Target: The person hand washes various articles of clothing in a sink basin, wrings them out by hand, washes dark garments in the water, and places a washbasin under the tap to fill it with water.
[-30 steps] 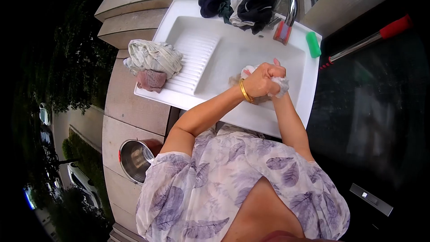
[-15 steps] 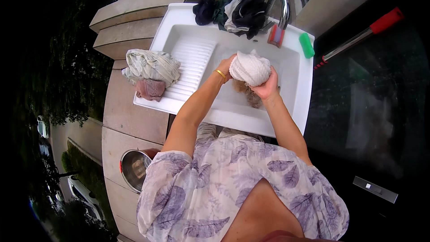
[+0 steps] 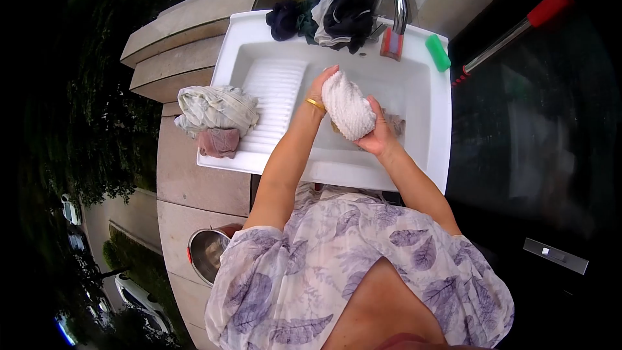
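Note:
Between both hands I hold a bunched white textured cloth (image 3: 348, 105) above the basin of a white laundry sink (image 3: 421, 116). My left hand (image 3: 319, 85), with a gold bracelet at the wrist, grips its upper left end. On the lower right, my right hand (image 3: 380, 131) is wrapped round the other end. Brownish cloth (image 3: 394, 123) lies in the basin, partly hidden behind my right hand and the white cloth. The ribbed washboard (image 3: 277, 100) of the sink is left of my left hand.
A pale crumpled garment (image 3: 217, 109) and a pink cloth (image 3: 218, 143) lie on the sink's left edge. Dark clothes (image 3: 343, 10) are piled at the back beside the faucet (image 3: 396, 3). A green soap-like block (image 3: 438, 53) is on the right rim. A metal bucket (image 3: 206, 256) stands lower left.
The white cloth has shifted slightly left and down and turned from a rounded bundle into a longer, tilted one. Both hands still hold it. The camera view has shifted a little.

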A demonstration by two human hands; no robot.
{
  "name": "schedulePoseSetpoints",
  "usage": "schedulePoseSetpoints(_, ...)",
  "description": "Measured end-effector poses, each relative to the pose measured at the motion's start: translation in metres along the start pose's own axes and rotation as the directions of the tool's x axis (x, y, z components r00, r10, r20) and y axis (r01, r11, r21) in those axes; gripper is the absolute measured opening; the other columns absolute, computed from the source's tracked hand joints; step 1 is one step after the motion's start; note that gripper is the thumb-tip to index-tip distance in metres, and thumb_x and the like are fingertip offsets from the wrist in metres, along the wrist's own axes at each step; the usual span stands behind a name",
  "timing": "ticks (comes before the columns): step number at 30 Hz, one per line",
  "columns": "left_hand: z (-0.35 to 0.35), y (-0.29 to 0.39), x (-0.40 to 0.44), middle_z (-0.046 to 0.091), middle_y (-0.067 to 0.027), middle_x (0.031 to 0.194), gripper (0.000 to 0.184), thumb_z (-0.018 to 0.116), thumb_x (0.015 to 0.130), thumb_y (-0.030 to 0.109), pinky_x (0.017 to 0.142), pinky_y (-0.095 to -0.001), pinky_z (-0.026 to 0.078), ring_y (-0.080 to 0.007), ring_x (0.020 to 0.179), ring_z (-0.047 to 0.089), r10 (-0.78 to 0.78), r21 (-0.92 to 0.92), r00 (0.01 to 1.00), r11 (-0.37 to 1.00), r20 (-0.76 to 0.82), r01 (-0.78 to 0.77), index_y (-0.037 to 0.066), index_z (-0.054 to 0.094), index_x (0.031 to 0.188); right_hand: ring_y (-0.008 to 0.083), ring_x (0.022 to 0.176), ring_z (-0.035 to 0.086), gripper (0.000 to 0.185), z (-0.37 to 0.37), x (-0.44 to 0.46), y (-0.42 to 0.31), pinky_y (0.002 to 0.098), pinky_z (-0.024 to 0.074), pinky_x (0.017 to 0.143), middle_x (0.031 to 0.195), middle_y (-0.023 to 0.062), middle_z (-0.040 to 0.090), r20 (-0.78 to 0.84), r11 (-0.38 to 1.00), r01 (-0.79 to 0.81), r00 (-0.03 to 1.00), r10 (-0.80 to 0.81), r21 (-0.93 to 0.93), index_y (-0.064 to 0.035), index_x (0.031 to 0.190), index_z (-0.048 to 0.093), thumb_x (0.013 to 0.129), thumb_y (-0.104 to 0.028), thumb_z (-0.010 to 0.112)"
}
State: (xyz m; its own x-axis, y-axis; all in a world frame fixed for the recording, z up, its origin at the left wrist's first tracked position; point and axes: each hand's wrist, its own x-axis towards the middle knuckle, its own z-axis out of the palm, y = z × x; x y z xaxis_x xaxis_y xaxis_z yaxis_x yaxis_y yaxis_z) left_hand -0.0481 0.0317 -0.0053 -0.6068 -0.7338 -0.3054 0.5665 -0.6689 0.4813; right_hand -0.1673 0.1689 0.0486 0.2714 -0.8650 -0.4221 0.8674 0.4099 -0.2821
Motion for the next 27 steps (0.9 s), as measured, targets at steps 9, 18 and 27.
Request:
schedulePoseSetpoints(9,0.054,0.011,-0.011,0.062,-0.0158,0.078,0.026,0.066,0.065,0.016,0.064,-0.0336,0.051,-0.0237,0.069,0.061,0.152,0.818,0.985,0.575,-0.079,-0.023,-0.001,0.061,0.084,0.0281,0.099,0.057,0.067,0.0,0.012,-0.018,0.0368,0.047,0.081,0.107,0.018,0.057,0.138,0.208,0.174,0.975,-0.176,-0.963,0.0026,0.121,0.04,0.066,-0.022,0.069)
schedulePoseSetpoints(18,0.046,-0.03,-0.006,0.063,-0.0214,0.09,0.049,0.064,0.062,0.02,0.076,-0.0387,0.048,-0.0315,0.084,0.062,0.42,0.995,0.904,-0.029,-0.076,0.098,-0.002,0.055,0.105,0.037,0.09,0.058,0.061,-0.01,0.01,0.017,0.038,0.0469,0.079,0.101,0.0228,0.058,-0.047,-0.183,-0.155,0.872,-0.487,-0.971,0.0055,0.113,0.041,0.063,-0.019,0.066)
schedulePoseSetpoints(27,0.043,0.018,-0.031,0.045,-0.016,0.127,0.083,0.062,0.079,0.042,0.09,-0.0511,0.04,-0.0313,0.112,0.048,-0.129,0.503,0.989,0.861,0.073,0.075,0.017,0.015,0.142,0.0279,0.097,0.058,0.059,-0.013,-0.012,-0.006,0.0371,0.0471,0.084,0.109,0.0157,0.055,-0.026,0.715,0.095,0.987,-0.156,-0.693,0.0002,0.121,0.042,0.069,-0.019,0.063)
